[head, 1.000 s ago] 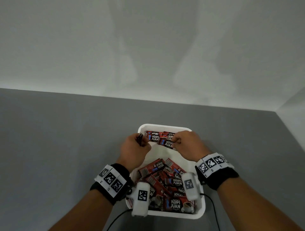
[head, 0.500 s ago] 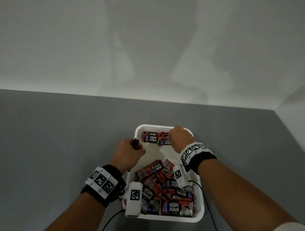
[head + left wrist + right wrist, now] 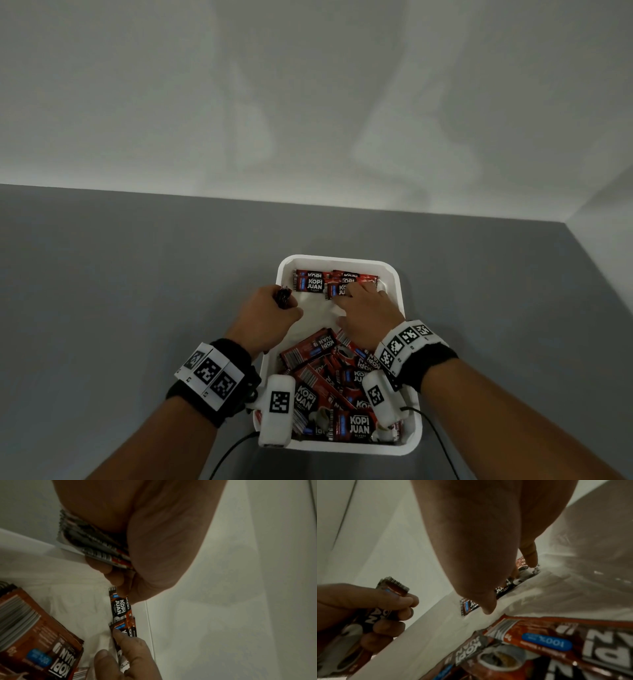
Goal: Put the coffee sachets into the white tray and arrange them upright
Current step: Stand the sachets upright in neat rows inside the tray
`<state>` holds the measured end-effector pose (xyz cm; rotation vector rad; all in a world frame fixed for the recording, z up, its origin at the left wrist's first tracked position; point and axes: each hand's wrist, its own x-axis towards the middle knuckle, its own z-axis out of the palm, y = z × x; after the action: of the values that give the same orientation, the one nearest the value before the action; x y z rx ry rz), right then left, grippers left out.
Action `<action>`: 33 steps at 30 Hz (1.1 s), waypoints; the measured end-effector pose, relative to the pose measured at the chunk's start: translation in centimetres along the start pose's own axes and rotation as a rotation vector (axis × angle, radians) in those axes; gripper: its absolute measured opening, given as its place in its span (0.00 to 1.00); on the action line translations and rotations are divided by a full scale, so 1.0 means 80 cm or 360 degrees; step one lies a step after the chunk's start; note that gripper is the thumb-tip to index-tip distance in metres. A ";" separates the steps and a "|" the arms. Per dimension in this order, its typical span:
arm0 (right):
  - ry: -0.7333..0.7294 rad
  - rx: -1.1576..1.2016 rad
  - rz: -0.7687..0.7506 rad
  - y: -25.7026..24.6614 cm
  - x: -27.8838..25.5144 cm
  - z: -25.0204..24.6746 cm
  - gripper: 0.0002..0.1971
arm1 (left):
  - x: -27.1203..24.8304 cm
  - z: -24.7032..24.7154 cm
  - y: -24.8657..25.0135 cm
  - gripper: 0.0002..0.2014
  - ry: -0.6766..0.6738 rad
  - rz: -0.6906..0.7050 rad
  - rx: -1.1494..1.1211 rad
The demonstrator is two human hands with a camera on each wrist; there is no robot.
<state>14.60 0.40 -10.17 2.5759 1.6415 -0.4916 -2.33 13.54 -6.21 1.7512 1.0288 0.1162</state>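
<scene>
At the tray's left rim, your left hand (image 3: 265,317) clutches a bundle of sachets (image 3: 283,297). Your right hand (image 3: 368,313), fingers extended, presses the upright row (image 3: 317,282) along the white tray (image 3: 397,284) far wall. Loose sachets (image 3: 339,383) heap at its near end.

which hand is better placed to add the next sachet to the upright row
Left hand: it grips a bundle of red coffee sachets beside the standing row in the white tray; right hand steadies that row.
</scene>
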 end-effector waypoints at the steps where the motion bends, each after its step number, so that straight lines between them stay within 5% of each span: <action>1: -0.0010 -0.0024 0.0020 0.001 -0.001 0.001 0.25 | 0.000 0.001 0.001 0.05 -0.0005 -0.0007 -0.0001; 10: 0.0021 -0.0056 0.0106 0.000 -0.005 0.004 0.30 | -0.006 0.002 0.011 0.04 -0.0016 -0.0005 0.0074; 16: 0.0036 0.0085 0.0112 -0.001 -0.009 -0.008 0.29 | -0.005 0.001 0.016 0.10 0.0021 -0.0187 -0.0373; 20: 0.0051 0.0527 0.0151 -0.009 -0.014 -0.033 0.25 | -0.003 0.003 0.019 0.10 -0.0008 -0.0233 -0.0906; 26: 0.0146 0.1793 0.0146 -0.042 -0.032 -0.075 0.17 | -0.001 0.012 0.029 0.13 -0.0059 -0.0070 -0.1384; 33: 0.0422 0.1633 0.0151 -0.031 -0.031 -0.086 0.06 | 0.005 0.009 0.031 0.13 0.0070 -0.0060 -0.1361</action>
<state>13.10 0.75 -2.57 3.5136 1.5673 -1.3187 -0.28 13.10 -4.69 0.9512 0.8570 0.4954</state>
